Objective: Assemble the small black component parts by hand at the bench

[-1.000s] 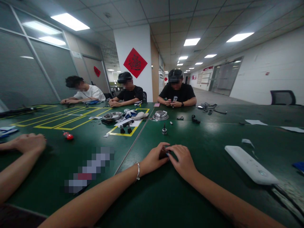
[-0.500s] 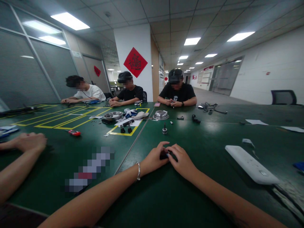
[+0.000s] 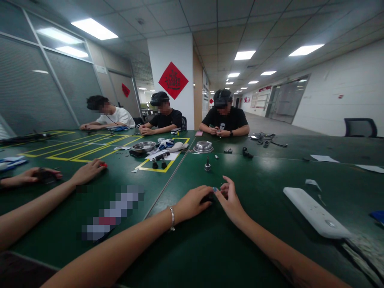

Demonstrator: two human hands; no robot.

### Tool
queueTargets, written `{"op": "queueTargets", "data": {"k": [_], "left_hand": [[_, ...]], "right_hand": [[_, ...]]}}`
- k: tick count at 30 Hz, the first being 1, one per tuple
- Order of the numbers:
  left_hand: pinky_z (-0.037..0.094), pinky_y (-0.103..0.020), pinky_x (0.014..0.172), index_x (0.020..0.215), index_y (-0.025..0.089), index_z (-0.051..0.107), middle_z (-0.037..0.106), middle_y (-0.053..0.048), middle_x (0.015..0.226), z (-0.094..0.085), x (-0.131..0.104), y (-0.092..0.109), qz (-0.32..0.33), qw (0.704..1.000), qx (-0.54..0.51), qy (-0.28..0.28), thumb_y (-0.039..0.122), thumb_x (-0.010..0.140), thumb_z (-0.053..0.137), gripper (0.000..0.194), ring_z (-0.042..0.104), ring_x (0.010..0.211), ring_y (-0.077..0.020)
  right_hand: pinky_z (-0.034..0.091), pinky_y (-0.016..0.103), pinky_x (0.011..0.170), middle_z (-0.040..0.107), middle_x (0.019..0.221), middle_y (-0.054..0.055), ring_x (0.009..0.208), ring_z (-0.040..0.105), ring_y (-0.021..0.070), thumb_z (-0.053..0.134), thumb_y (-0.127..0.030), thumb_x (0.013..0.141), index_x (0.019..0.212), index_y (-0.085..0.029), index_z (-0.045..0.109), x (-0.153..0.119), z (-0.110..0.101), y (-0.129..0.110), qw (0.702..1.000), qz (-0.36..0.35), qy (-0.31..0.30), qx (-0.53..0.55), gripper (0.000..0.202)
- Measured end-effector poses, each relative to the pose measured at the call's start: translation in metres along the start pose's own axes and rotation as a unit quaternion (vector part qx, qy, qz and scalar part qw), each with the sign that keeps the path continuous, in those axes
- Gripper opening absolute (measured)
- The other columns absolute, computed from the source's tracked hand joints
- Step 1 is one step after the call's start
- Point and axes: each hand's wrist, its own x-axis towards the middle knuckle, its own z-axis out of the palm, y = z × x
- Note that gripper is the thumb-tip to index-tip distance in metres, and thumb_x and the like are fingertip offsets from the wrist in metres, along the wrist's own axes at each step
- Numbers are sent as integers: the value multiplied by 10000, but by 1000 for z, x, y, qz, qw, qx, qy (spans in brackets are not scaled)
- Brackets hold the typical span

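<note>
My left hand [image 3: 195,203], with a silver bracelet at the wrist, is curled round a small black part [image 3: 207,198] just above the green table. The fingers cover most of this part, so its kind does not show. Close beside it is my right hand [image 3: 230,200], its thumb reaching to the left fingertips and its index finger raised apart. A bit of blue shows at that thumb's tip. Beyond both hands, a small metal piece with an upright stem [image 3: 207,165] stands on the table [image 3: 258,192].
A white power strip [image 3: 316,212] lies to the right. Farther off are a metal bowl [image 3: 144,146], an upturned metal dish [image 3: 203,147], gloves [image 3: 166,143] and black parts [image 3: 163,163]. At left, a co-worker's hand [image 3: 90,170] touches a red item. Several people sit around the table.
My right hand has opened its fingers and shifted slightly right, while my left stays round the black part. The co-worker's arm at left has reached forward to the red item.
</note>
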Motion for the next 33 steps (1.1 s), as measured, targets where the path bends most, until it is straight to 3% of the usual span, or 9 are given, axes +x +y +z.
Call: {"op": "queueTargets", "data": {"k": [4,7,9,15,20,24,27,29,33], "left_hand": [[452,-291,825,1026,233,581,645,-10,995,-26,8,-16,-36,996,76,-38,156,785,559,254,602,909,-176],[447,-242,810,969,226,623,673,4,957,-53,9,-46,-127,983,127,-46,165,750,592,230,617,899,-164],[451,-194,772,974,241,639,686,27,931,-72,4,-70,-250,952,176,-28,165,727,605,261,629,871,-141],[458,-245,744,949,182,655,684,-60,980,-115,-12,-127,-389,882,264,38,220,733,585,230,621,928,-223],[457,-252,730,1018,174,620,673,-75,975,-123,-14,-149,-435,851,285,74,248,741,580,289,618,929,-239],[459,-286,771,1335,124,323,595,-133,1101,-117,-13,-151,-428,846,290,131,263,740,594,669,579,1005,-260],[461,-306,798,1389,149,189,527,-140,1155,-114,-12,-148,-403,854,279,175,278,695,649,842,572,994,-262],[440,-331,856,1384,158,208,498,-145,1181,-116,-12,-147,-384,857,288,188,293,701,647,823,546,1030,-275],[343,-391,969,1341,102,298,458,-178,1267,-129,-14,-154,-404,837,303,209,197,861,402,500,445,1166,-287]], "right_hand": [[457,338,718,445,888,49,792,497,206,419,-457,874,1261,-168,325,-1,-5,-7,1000,12,2,17,491],[442,359,771,429,909,56,831,482,214,378,-473,884,1247,-146,349,-1,-6,-13,999,31,-13,-1,490],[429,371,795,420,920,58,850,476,219,361,-485,881,1232,-135,366,-1,-6,-16,999,35,-18,-11,496],[437,368,755,415,953,77,821,494,218,339,-460,874,1203,-135,413,0,-9,-22,996,70,-46,-29,469],[443,337,729,419,991,84,823,507,210,337,-416,883,1172,-154,452,1,-12,-26,993,88,-71,-40,407],[438,338,791,421,1006,83,874,506,207,329,-382,899,1139,-160,482,1,-10,-26,993,81,-65,-57,361],[430,340,833,424,1034,82,923,504,205,332,-365,912,1124,-178,497,1,-9,-25,993,79,-65,-60,327],[426,342,850,423,1053,81,944,502,204,332,-348,917,1120,-187,499,1,-10,-25,992,79,-71,-62,309],[427,343,860,422,1063,86,958,504,205,341,-299,905,1121,-177,502,1,-11,-26,992,75,-85,-60,295]]}}
